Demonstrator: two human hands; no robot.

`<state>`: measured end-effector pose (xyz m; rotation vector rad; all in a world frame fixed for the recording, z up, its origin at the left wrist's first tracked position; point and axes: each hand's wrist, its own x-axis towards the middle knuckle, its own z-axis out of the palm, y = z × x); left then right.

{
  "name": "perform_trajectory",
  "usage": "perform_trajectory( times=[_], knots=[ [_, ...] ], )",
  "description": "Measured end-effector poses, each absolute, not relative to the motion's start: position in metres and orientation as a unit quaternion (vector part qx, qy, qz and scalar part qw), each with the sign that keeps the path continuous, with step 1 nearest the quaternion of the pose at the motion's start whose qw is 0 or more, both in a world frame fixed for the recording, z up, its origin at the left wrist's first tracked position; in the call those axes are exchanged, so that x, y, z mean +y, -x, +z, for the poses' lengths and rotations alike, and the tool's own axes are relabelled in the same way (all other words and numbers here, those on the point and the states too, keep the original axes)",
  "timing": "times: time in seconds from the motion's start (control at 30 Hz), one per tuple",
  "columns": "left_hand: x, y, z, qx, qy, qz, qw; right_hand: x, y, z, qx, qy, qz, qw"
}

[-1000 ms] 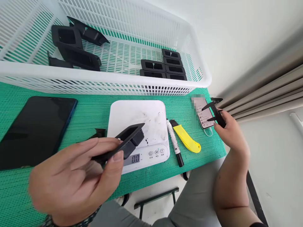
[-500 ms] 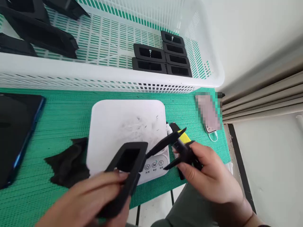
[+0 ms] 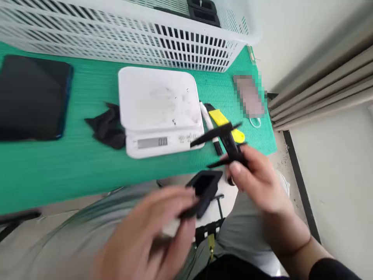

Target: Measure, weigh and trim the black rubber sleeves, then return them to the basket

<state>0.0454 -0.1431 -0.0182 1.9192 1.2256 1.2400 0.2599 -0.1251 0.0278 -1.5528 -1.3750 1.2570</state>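
My left hand (image 3: 154, 221), smeared by motion, grips a black frame-like part (image 3: 208, 186) with a rectangular opening, held past the table's front edge. My right hand (image 3: 259, 179) is closed around a black caliper-like tool (image 3: 229, 146) whose two pointed jaws reach left, spread apart. The lower jaw is just above the black part; whether they touch I cannot tell. Behind them a white scale (image 3: 157, 99) lies on the green mat (image 3: 93, 171), its display lit. A white marker (image 3: 206, 116) and a yellow-handled tool (image 3: 218, 116) lie at its right.
A white slatted basket (image 3: 131, 35) stands at the back, with black parts (image 3: 204, 15) inside. On the mat are a dark tablet (image 3: 32, 97) at left, crumpled black material (image 3: 109, 126) beside the scale and a blurred-out phone (image 3: 249, 95) at right. A beige curtain (image 3: 320, 85) hangs at right.
The view has tipped downward, so basket and scale appear higher. My left hand has carried the black part off the scale to beyond the table edge. My right hand still grips the tool.
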Motion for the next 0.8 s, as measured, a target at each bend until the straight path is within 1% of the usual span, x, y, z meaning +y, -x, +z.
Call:
perform_trajectory(
  times=[0.03,0.1,0.17,0.27,0.47,0.63,0.8],
  knots=[
    [-0.140,-0.049,-0.015,0.451,-0.728,0.467,0.219,-0.127,-0.259,0.025,-0.530,0.583,0.496,0.366],
    [-0.134,-0.054,-0.012,0.470,-0.716,0.490,0.162,-0.129,-0.256,0.018,-0.530,0.571,0.477,0.406],
    [-0.134,-0.057,-0.014,0.456,-0.694,0.525,0.186,-0.132,-0.252,0.014,-0.539,0.569,0.452,0.426],
    [-0.147,-0.057,-0.022,0.432,-0.683,0.551,0.207,-0.144,-0.248,0.012,-0.548,0.547,0.463,0.431],
    [-0.179,-0.055,-0.040,0.458,-0.669,0.545,0.216,-0.172,-0.250,0.008,-0.541,0.522,0.508,0.421],
    [-0.180,-0.053,-0.042,0.444,-0.683,0.544,0.202,-0.177,-0.253,0.003,-0.524,0.503,0.526,0.443],
    [-0.172,-0.046,-0.036,0.428,-0.698,0.548,0.173,-0.178,-0.256,0.006,-0.532,0.532,0.502,0.427]
  ],
)
